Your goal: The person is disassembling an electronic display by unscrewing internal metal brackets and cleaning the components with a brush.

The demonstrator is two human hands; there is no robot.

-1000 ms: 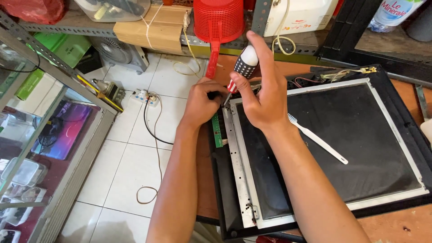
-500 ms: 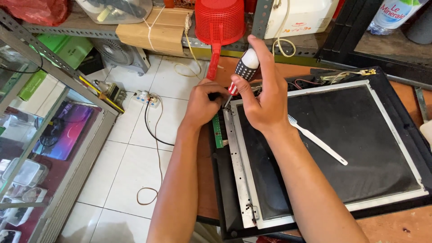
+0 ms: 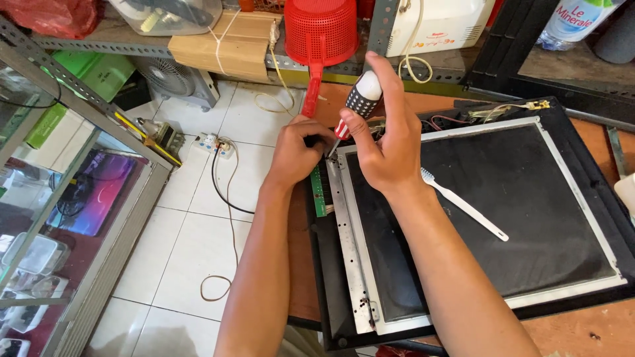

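Note:
My right hand (image 3: 389,142) grips a screwdriver (image 3: 357,106) with a red, black and white handle, held upright, its tip down at the top left corner of a flat display panel (image 3: 503,205) in a metal frame. My left hand (image 3: 296,151) rests on that same corner, fingers curled over the panel's edge beside a narrow green circuit board (image 3: 319,192). What the fingers pinch is hidden. A white toothbrush (image 3: 463,203) lies on the dark screen just right of my right wrist.
The panel lies in a black casing (image 3: 329,291) on a wooden bench (image 3: 595,330). A red plastic basket (image 3: 322,30), cardboard box and white appliance sit on the metal shelf behind. On the tiled floor to the left are a power strip (image 3: 215,144), cables and a glass cabinet (image 3: 59,192).
Hands and screwdriver stay at the panel's corner; the screwdriver handle shifts only slightly.

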